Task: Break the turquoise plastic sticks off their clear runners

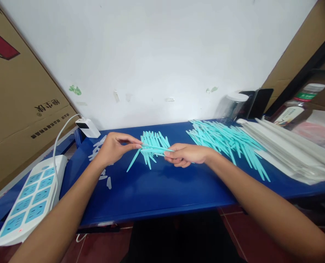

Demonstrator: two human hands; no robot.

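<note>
Both hands meet over the middle of a blue table [162, 190]. My left hand [114, 147] pinches the left end of a thin turquoise stick [157, 148], and my right hand [185, 154] pinches its right end. Just behind the hands lies a small pile of turquoise sticks [152, 144]. One of them juts out toward the front left. A larger heap of turquoise sticks [228, 140] spreads to the right of my right hand. Small clear plastic bits [107, 180] lie by my left wrist.
A white power strip [27, 201] rests at the left edge, with a white charger [87, 128] behind it. Cardboard boxes [16, 109] lean at left. A stack of white sleeves [291, 149], a clear jar [232, 106], a dark phone [259, 103] and a bottle [296, 106] sit at right.
</note>
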